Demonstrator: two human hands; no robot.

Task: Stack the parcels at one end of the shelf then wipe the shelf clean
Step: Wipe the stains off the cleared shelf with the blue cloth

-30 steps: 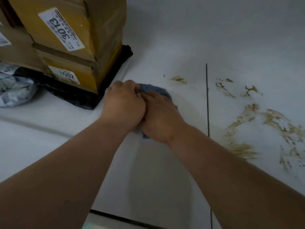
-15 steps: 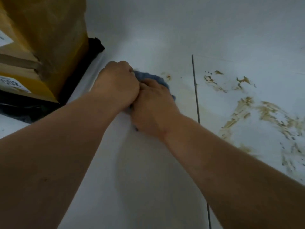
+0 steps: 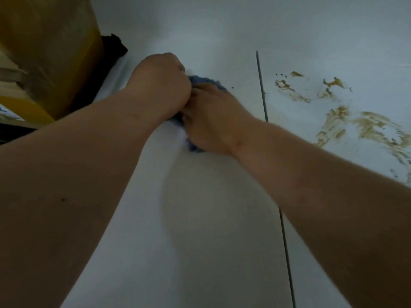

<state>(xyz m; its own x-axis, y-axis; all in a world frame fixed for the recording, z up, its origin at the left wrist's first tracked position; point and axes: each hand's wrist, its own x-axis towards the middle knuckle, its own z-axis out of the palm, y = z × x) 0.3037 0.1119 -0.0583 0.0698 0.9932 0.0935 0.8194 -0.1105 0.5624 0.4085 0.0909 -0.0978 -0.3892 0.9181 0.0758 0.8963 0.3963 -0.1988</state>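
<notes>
A blue cloth (image 3: 204,82) lies bunched on the white shelf (image 3: 200,218), mostly hidden under my two hands. My left hand (image 3: 160,85) is curled into a fist on the cloth's left part. My right hand (image 3: 213,116) lies over the cloth and presses it down, its fingers bent round it. Stacked brown cardboard parcels (image 3: 49,52) stand at the left end of the shelf, with a black bag (image 3: 115,47) under and behind them. Brown smeared dirt (image 3: 347,121) covers the shelf to the right of a dark seam (image 3: 262,92).
The white back wall (image 3: 244,23) rises just beyond the hands. The dark seam runs from the back toward the front edge, passing under my right forearm.
The small brown smear just beyond the cloth is gone, leaving a few specks. Both hands have pushed the cloth slightly toward the back. The view has shifted right, so less of the parcels shows.
</notes>
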